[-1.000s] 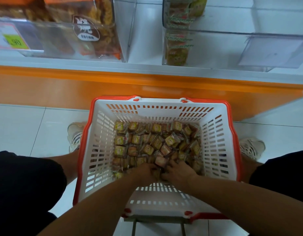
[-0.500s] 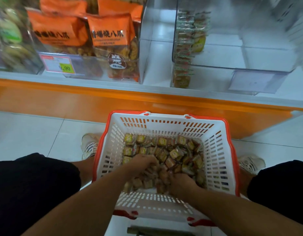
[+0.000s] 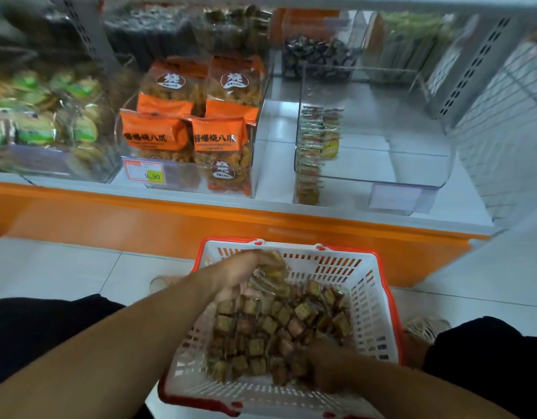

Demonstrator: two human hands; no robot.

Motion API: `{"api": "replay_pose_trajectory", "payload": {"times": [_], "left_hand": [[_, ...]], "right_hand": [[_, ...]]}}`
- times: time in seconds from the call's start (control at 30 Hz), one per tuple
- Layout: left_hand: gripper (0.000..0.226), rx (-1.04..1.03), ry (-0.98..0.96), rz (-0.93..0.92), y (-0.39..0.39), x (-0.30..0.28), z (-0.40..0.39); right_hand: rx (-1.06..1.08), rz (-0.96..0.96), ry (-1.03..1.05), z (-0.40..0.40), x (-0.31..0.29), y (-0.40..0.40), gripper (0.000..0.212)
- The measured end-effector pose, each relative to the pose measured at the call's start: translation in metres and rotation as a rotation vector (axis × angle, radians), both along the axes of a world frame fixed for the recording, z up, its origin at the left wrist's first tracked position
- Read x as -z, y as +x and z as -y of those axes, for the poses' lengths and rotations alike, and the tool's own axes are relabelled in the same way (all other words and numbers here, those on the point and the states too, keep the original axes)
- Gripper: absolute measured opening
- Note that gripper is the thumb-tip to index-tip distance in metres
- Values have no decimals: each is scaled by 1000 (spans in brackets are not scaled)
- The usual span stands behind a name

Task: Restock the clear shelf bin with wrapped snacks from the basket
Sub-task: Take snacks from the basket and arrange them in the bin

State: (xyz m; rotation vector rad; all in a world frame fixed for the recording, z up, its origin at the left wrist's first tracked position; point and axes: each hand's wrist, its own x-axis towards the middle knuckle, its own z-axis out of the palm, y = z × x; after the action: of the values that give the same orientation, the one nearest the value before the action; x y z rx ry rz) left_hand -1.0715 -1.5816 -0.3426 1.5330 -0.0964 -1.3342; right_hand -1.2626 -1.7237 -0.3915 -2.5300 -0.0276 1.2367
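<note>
We have the wrapped snacks (image 3: 279, 325) in view, a thick heap of small squares across the floor of the white-and-red basket (image 3: 379, 309), which sits on the tiles between our knees. Our left hand (image 3: 246, 275) is up over the basket's far side, fingers curled round a stack of packets. Our right hand (image 3: 318, 368) is down in the heap at the near corner, and it's blurred, so we cannot tell whether it grips anything or just rests there.

Up ahead on the shelf (image 3: 276, 204), the clear shelf bin (image 3: 382, 158) holds just one upright row of packets against its left wall, plus a few beside that (the rest of its floor shows bare). So we judge the restock barely started: one handful on the way, nearly all the stock left in the basket.

For writing: the orange bags (image 3: 194, 137) in the next bin carry Chinese characters we read as 八爪 at the end, and the price tag (image 3: 144, 170) below reads 9.90. The snack wrappers are too small to read.
</note>
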Motion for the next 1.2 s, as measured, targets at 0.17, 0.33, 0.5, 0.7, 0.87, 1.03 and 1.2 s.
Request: {"api": "replay_pose_trajectory", "payload": {"times": [0.17,0.33,0.5,0.7,0.87,1.03,1.2], "left_hand": [[16,82,-111,178,28,-78,-2],[28,-42,-282,242,38,-141,2],[50,-113,-488,227,30,-170,22],[39,-136,-519,271,29,-176,49],[37,-156,-491,275,32,-174,53],[38,-175,-435,260,30,-163,54],[20,-166,-468,202,29,-157,53]], "right_hand": [[60,121,91,29,-104,60,37],[367,329,699,84,-253,85,40],[805,813,1067,81,-272,104,35],[1074,856,1096,84,-252,124,33],[1135,842,1109,84,-240,132,48],[1093,905,974,81,-231,132,73],[1067,1043,789,70,-226,126,54]]}}
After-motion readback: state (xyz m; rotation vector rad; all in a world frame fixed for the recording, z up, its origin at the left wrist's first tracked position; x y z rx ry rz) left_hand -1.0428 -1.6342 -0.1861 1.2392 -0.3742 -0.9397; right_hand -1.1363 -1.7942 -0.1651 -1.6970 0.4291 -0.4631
